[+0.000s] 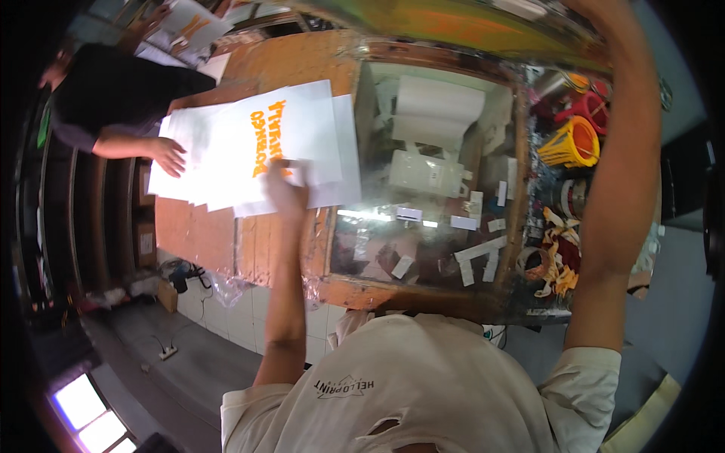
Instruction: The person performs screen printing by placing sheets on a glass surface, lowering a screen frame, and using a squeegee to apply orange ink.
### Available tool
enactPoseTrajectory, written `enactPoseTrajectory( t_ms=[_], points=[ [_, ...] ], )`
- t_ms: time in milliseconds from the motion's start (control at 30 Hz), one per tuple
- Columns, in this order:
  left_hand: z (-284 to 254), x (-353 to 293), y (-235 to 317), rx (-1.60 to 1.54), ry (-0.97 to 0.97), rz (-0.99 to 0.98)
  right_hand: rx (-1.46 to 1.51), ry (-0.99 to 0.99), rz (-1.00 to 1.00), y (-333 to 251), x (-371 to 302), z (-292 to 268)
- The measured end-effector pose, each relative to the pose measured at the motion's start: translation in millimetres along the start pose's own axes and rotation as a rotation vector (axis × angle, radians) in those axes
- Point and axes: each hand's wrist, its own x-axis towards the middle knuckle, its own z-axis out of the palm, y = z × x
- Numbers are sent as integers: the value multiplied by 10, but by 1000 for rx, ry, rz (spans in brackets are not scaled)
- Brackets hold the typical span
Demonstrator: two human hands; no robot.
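My left hand (289, 190), smeared by motion, is over the near edge of a white sheet (316, 113) with orange lettering (276, 136). This sheet tops a spread of overlapping white sheets; whether my fingers grip it cannot be made out. My right arm reaches far forward to a raised printing screen (483, 38) with yellow-green mesh and orange smears. At the top edge my right hand (604, 16) is at the screen's right end, its fingers cut off or hidden. Below the tilted screen is a glass-topped panel (377, 245) with strips of tape and pale pieces stuck on it.
A co-worker's hand (168, 155) rests on the left sheets; their other hand is by another printed sheet (189, 23). To the right stand a yellow tub (572, 143), a red container (587, 112), a tape roll (533, 263) and crumpled stained scraps (559, 253). Dark shelving (98, 196) lies left.
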Motion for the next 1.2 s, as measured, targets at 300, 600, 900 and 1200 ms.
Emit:
enactPoseTrajectory(
  t_ms=[300, 600, 900, 1200],
  points=[
    [330, -750, 429, -139, -62, 75, 34, 267, -302, 109, -313, 175],
    [656, -884, 951, 73, -407, 119, 79, -96, -151, 181, -307, -48],
    [1437, -945, 1808, 36, -386, 529, -373, -30, -641, 372, -76, 48],
    [1221, -1226, 2140, -139, -481, 424, -189, 28, -441, 359, -159, 25]
  ],
)
